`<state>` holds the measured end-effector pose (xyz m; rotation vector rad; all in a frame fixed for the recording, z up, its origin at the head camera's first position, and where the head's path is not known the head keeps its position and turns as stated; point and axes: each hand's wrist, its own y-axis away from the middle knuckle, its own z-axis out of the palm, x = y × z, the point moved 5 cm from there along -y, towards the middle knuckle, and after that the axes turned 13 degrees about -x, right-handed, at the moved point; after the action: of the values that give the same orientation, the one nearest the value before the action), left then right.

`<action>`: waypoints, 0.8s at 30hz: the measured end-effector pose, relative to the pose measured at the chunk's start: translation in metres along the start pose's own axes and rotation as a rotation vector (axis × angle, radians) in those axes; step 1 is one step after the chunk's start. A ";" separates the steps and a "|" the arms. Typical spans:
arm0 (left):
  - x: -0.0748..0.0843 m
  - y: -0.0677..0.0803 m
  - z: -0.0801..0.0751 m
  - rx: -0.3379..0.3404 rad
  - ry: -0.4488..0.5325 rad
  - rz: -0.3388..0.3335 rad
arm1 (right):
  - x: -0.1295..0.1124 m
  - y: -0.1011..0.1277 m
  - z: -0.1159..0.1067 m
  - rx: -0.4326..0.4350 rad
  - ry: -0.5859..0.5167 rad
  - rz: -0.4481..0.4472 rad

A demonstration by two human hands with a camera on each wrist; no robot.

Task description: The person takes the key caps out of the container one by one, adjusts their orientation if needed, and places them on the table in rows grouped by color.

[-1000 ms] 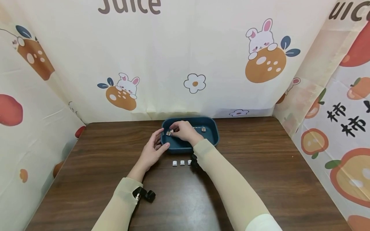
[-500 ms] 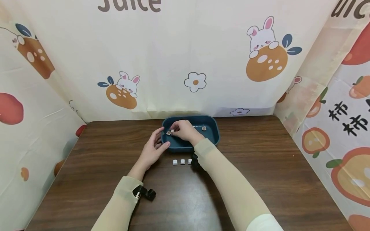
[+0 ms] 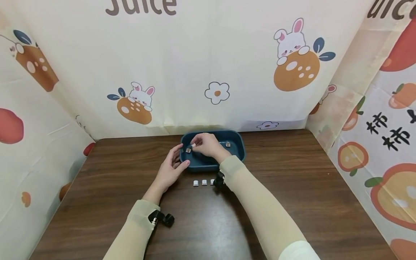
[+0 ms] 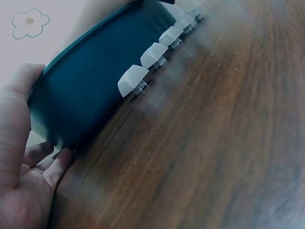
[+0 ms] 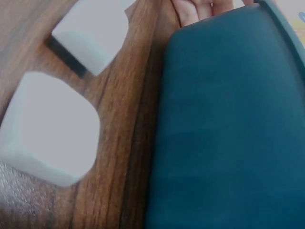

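A dark blue tray stands at the back middle of the brown table. My right hand reaches over the tray's left part and pinches a small white keycap between thumb and fingertip. Just left of it a keycap lies in the tray, and another keycap lies at the tray's right. My left hand rests with relaxed fingers against the tray's left end; in the left wrist view its thumb lies on the tray wall.
Three white keycaps sit in a row on the table just in front of the tray; the keycaps also show in the left wrist view, and one keycap fills the right wrist view beside the tray wall. Printed cloth walls close in the table on three sides.
My right hand has lifted the pinched keycap slightly away from the one lying in the tray. The left hand has stayed against the tray.
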<state>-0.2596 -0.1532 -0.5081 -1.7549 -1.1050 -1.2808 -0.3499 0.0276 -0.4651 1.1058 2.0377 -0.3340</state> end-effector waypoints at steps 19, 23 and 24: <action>-0.001 0.001 0.000 -0.002 -0.013 -0.025 | 0.001 0.027 -0.013 0.033 -0.034 -0.059; 0.000 0.001 0.000 -0.001 -0.013 -0.025 | 0.005 0.037 -0.016 0.057 -0.051 -0.065; 0.000 0.001 0.000 -0.001 -0.014 -0.026 | 0.006 0.040 -0.017 0.064 -0.059 -0.066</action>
<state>-0.2587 -0.1534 -0.5085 -1.7576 -1.1392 -1.2868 -0.3287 0.0641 -0.4533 1.0558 2.0268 -0.4630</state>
